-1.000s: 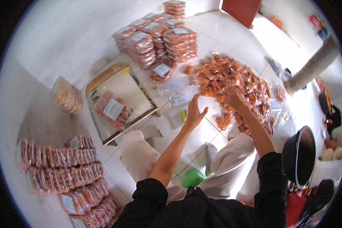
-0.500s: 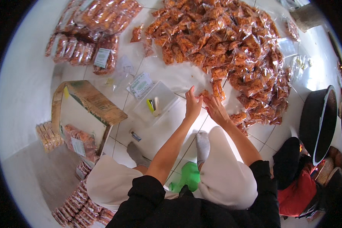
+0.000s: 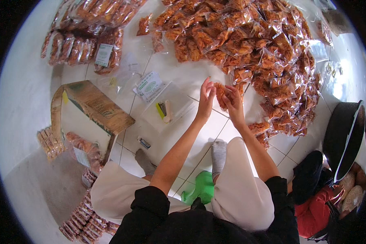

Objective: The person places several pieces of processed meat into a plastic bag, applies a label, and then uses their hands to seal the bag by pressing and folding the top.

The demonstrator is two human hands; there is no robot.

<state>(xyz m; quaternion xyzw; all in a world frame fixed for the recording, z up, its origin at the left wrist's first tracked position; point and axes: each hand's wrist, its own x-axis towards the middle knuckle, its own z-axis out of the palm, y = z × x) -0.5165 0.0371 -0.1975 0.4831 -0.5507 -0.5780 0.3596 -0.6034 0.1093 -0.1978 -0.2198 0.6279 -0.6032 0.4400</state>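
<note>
My right hand (image 3: 234, 101) is closed on a small clear packet of orange-brown fried snack (image 3: 220, 95), at the near edge of a big heap of similar packets (image 3: 240, 36). My left hand (image 3: 206, 99) is beside that packet, fingers curved and apart, with nothing seen in it. Left of my hands lie a clear plastic tray (image 3: 181, 103) with a yellow-green and black stapler (image 3: 162, 110), and some white printed labels (image 3: 148, 85).
Bundled packs stand at upper left (image 3: 73, 44) and lower left (image 3: 81, 215). A cardboard-topped box (image 3: 93, 101) holds another pack. A green stool (image 3: 201, 185) lies between my legs. At right are a black basin (image 3: 341, 134) and another person in red (image 3: 313, 211).
Since a second ago the view has tilted down toward the heap. Both hands came together there, and since half a second ago they moved slightly forward as my right hand lifted a packet.
</note>
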